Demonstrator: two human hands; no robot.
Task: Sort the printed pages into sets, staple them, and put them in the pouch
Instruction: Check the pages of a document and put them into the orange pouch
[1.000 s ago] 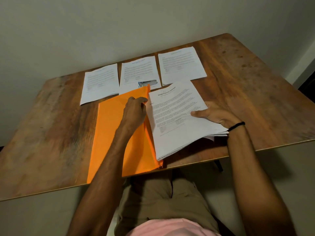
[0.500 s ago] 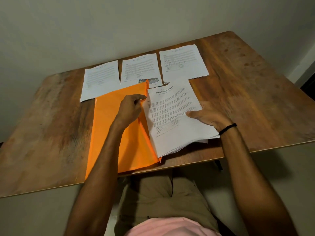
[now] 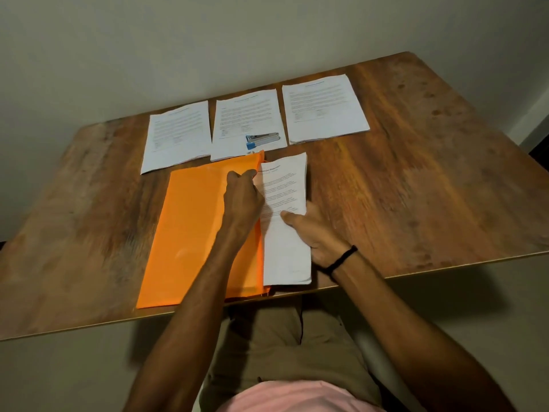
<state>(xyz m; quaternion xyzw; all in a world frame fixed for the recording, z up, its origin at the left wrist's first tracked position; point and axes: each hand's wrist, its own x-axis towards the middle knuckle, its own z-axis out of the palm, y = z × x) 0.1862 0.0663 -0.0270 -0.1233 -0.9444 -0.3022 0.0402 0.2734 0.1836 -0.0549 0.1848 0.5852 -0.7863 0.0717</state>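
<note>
Left hand [image 3: 242, 194]: I see it pinching the flat orange pouch [image 3: 193, 233] at its right edge.
Right hand [image 3: 315, 233]: grips the white printed paper stack [image 3: 286, 254], thumb on top.
Stack: left side tucked under the pouch edge, near side of the table.

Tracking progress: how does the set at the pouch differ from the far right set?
The near set is partly inside the pouch, in the right hand; the far right set lies exposed, untouched. Near set at front edge, far right set farther back. Both printed pages.
</note>
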